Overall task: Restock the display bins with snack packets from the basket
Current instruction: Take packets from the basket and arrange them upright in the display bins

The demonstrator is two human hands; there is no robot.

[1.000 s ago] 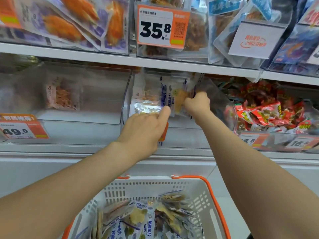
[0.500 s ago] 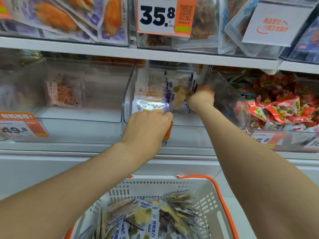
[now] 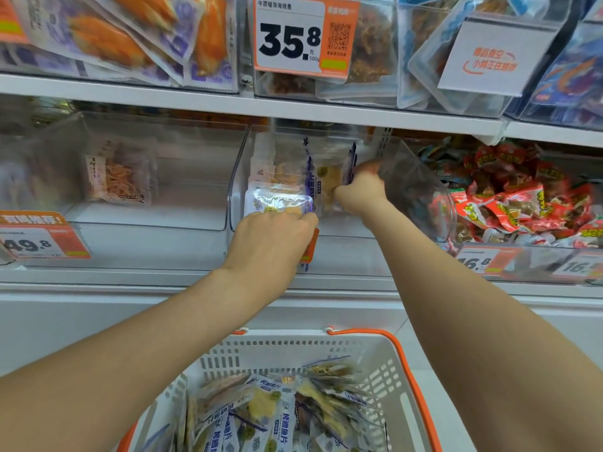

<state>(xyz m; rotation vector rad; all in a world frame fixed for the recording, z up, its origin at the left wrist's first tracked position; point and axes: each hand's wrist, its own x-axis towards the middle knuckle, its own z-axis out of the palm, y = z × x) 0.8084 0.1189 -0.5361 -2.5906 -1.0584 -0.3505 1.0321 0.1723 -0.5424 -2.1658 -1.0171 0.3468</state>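
The left hand (image 3: 274, 243) curls its fingers over the near edge of a flat packet (image 3: 277, 202) and grips it; the fingertips are tucked under and out of sight. The shiny film packet lies face up, its long axis running left to right across the mouth of a clear bin (image 3: 238, 177).

Just beyond and to the right of that grip, the right hand (image 3: 362, 187) reaches inside the same bin, closed tight on upright packets (image 3: 329, 181). These stand on edge, long axis vertical, faces turned sideways. The right fingers are hidden behind the film, so how many packets they hold is hard to make out.

An orange tag (image 3: 310, 246) peeks out from behind the left knuckles, its print covered. Right of the right hand, the bin's curved plastic wall blurs a heap of crinkled red packets (image 3: 522, 203). Left of the left hand, a neighbouring bin holds 1 pale packet (image 3: 117, 171) standing upright.

Below both forearms sits a white slotted plastic basket (image 3: 293, 357) with an orange rim, cut off by the frame's lower edge and full of loose packets (image 3: 267, 409) lying at all angles. Above the grips hangs a price card (image 3: 290, 37) reading 35.8.
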